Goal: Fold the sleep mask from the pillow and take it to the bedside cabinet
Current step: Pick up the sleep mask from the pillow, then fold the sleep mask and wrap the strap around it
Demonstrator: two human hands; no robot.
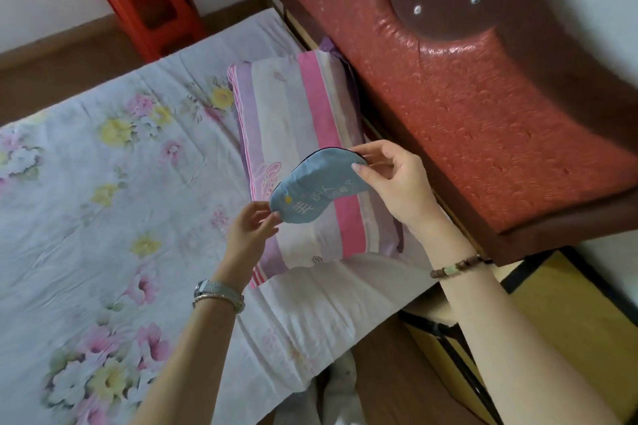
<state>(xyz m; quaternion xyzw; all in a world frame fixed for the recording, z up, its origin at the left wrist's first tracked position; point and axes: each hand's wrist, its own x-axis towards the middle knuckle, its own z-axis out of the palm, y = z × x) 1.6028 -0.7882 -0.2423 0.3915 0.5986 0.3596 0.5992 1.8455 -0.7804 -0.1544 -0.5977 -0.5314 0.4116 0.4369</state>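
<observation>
Floral bedsheet (103, 200) beneath striped pillow (310, 121); left hand (250, 228) and right hand (393, 179) pinch blue sleep mask (317, 186) ends, strap hidden; yellow bedside cabinet (559, 314) cut off at 4 o'clock.

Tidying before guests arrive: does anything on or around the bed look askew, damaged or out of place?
Nothing looks damaged or spilled. The sleep mask is unfolded, held above the striped pillow between the left hand and right hand. The floral sheet is only lightly creased.
</observation>
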